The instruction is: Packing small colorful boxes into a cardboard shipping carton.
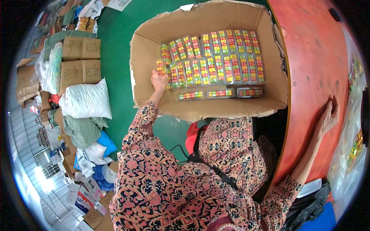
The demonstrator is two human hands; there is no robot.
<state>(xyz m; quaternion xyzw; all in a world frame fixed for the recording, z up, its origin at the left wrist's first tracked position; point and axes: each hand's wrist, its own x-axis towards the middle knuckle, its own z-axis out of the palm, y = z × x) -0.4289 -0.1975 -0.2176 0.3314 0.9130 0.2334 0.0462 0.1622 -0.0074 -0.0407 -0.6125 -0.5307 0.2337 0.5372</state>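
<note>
Left hand (158, 81) is inside the cardboard box (146, 46), fingers closed on a clear blister pack (160, 67) at the left end of the packed rows (216, 57). Right hand (328, 117) lies open and flat on the red table (308, 57), right of the box, holding nothing. Risk: the pack may snag neighbouring packs and knock the tight rows out of line.

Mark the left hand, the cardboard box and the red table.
left hand (158, 81), head view, back of the hand.
cardboard box (216, 108), head view, near flap.
red table (312, 69), head view, bare top.
</note>
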